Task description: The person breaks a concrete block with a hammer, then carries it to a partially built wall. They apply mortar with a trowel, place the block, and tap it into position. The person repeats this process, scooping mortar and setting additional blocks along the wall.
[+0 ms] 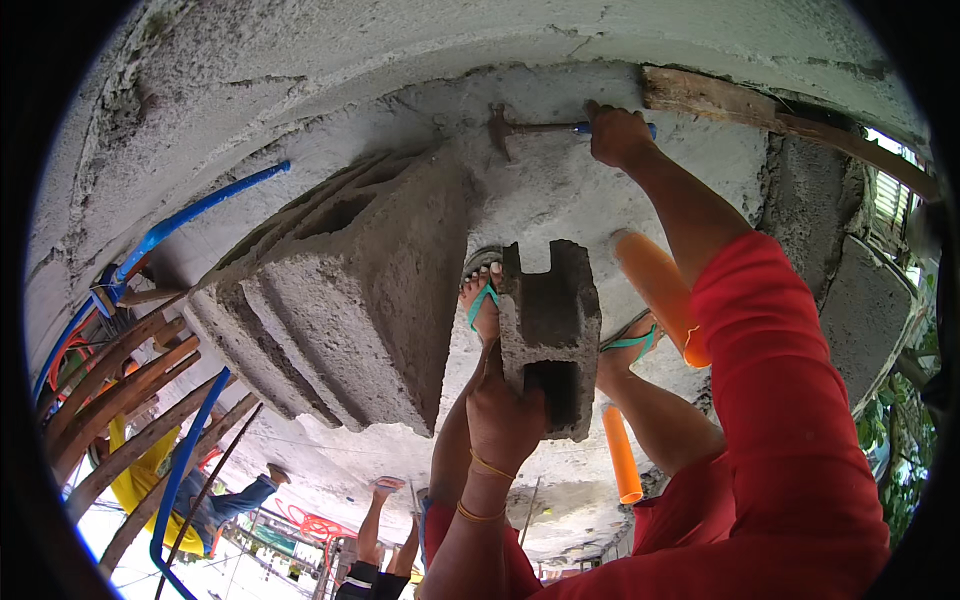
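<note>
Left hand (503, 418) gripping one broken hollow block (549, 335), fingers partly hidden; right hand (617, 134) closed on one hammer (520, 128) at 12 o'clock; two orange pipes (655, 290).

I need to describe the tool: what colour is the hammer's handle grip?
Blue. The right hand covers most of the hammer grip; blue shows at both sides, in the head view.

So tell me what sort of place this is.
Likely an outdoor building site: a stack of hollow concrete blocks, rough timber poles, and the hands holding a broken block and a hammer.
</note>
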Available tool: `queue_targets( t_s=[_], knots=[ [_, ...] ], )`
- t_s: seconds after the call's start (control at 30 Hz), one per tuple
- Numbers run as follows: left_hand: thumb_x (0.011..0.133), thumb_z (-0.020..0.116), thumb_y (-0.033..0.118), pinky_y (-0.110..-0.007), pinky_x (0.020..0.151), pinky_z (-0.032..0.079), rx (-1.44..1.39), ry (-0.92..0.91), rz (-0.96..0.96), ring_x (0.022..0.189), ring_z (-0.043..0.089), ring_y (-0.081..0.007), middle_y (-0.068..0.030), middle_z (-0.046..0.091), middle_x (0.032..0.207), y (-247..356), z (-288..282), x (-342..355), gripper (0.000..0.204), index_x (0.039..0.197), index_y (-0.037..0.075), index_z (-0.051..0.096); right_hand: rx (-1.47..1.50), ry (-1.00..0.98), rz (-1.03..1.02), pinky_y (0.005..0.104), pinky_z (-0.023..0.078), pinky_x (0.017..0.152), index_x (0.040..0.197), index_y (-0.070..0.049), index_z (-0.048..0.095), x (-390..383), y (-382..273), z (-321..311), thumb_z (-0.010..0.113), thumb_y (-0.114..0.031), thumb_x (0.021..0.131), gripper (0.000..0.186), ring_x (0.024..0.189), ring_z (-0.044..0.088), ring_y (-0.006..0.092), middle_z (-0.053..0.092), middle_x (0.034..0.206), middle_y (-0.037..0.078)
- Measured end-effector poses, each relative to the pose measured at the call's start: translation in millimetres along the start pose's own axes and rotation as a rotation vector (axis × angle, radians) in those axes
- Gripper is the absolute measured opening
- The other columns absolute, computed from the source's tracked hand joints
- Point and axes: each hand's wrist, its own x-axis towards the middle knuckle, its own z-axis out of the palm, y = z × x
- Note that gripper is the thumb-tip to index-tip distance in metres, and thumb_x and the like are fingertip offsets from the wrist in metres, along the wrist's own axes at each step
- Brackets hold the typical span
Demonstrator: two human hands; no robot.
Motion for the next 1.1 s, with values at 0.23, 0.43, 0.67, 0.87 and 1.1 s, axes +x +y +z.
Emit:
queue_targets(
  t_s=[0.23, 0.43, 0.67, 0.87, 1.1],
  knots=[
    [0.081, 0.067, 0.008, -0.044, 0.091, 0.055, 0.055, -0.058, 0.102, 0.103, 0.071, -0.0430, -0.0246, 0.073, 0.109, 50, -4, 19, 0.045, 0.124, -0.005, 0.061, 0.470, 0.076, 0.149, 0.0446, 0.056, 0.085, 0.114, -0.002, 0.064, -140, 109, -73, 0.066, -0.038, 0.095, 0.041, 0.104, 0.071, 0.0341, 0.073, 0.111, 0.019],
    [0.078, 0.068, 0.007, -0.046, 0.091, 0.055, 0.437, -0.264, 0.436, 0.103, 0.068, -0.0473, -0.0308, 0.070, 0.108, 126, 30, 101, 0.052, 0.129, -0.003, 0.061, 1.370, 0.259, 0.575, 0.0287, 0.037, 0.057, 0.085, -0.006, 0.057, -352, 173, 4, 0.059, -0.051, 0.104, 0.050, 0.064, 0.040, 0.0095, 0.043, 0.068, -0.003],
    [0.079, 0.068, 0.008, -0.046, 0.097, 0.053, 0.827, -0.541, 0.786, 0.110, 0.066, -0.0451, -0.0307, 0.069, 0.115, 204, 137, 192, 0.061, 0.139, -0.001, 0.057, 1.777, 0.514, 0.448, 0.0264, 0.035, 0.052, 0.082, -0.009, 0.051, -464, 128, 84, 0.052, -0.045, 0.107, 0.044, 0.059, 0.042, 0.0079, 0.047, 0.067, -0.002],
    [0.083, 0.067, 0.009, -0.043, 0.101, 0.053, 1.016, -0.601, 0.838, 0.113, 0.067, -0.0414, -0.0268, 0.071, 0.117, 226, 211, 220, 0.058, 0.140, 0.003, 0.059, 1.718, 0.414, 0.587, 0.0282, 0.039, 0.061, 0.088, -0.003, 0.057, -433, 132, 89, 0.051, -0.049, 0.106, 0.050, 0.070, 0.046, 0.0091, 0.052, 0.072, 0.000],
    [0.086, 0.069, 0.011, -0.043, 0.100, 0.054, 1.007, -0.530, 0.749, 0.113, 0.067, -0.0396, -0.0256, 0.070, 0.119, 227, 228, 227, 0.053, 0.137, 0.005, 0.063, 1.908, 0.846, 0.192, 0.0278, 0.034, 0.053, 0.079, -0.006, 0.051, -438, 134, 61, 0.049, -0.072, 0.098, 0.069, 0.062, 0.045, 0.0132, 0.051, 0.071, 0.007]
  ],
)
